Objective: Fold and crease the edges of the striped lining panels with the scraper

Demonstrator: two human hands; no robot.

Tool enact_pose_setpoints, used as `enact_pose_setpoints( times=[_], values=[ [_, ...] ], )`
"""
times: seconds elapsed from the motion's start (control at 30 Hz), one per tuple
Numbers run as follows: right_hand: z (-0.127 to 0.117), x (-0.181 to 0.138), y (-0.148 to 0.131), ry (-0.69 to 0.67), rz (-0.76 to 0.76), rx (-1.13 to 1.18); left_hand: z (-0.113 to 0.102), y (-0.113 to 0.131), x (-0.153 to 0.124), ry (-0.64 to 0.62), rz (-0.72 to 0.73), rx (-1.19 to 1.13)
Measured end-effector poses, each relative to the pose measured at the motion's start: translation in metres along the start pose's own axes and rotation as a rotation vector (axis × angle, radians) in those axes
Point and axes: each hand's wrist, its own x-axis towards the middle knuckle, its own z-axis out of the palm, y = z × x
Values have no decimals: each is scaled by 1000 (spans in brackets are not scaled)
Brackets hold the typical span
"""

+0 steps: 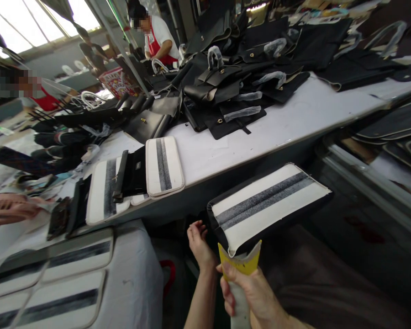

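Note:
My right hand is closed round the white handle of a yellow-tipped scraper, whose tip touches the near edge of a bag panel. The panel is black outside, white inside with a grey stripe down its middle, and it tilts in the air below the table edge. My left hand grips the panel's left corner with curled fingers.
A long white table holds several black bags and panels, with white striped panels near its front edge. More striped panels lie on a lower surface at bottom left. Two people in red aprons work at the far left.

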Motion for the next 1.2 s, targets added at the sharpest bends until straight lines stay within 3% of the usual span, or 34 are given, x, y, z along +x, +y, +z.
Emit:
enact_pose_setpoints(
  times=[0.1, 0.27, 0.33, 0.43, 0.87, 1.2],
  values=[
    [0, -4, -8, -14, 40, -43, -6, 20, -8, -73, 238, 29],
    [-13, -8, -22, -64, 115, -173, -13, 69, -20, -745, 713, 535],
    [-18, -9, -26, -108, 118, -193, -13, 84, -19, -935, 794, 728],
    [-22, -11, -30, -160, 125, -218, -11, 96, -16, -1122, 824, 894],
    [-9, -9, -34, -261, 176, -205, -3, 119, -2, -1414, 961, 1085],
    [2, -4, -32, -168, 190, -199, 18, 133, 11, -1616, 961, 1131]
  ],
)
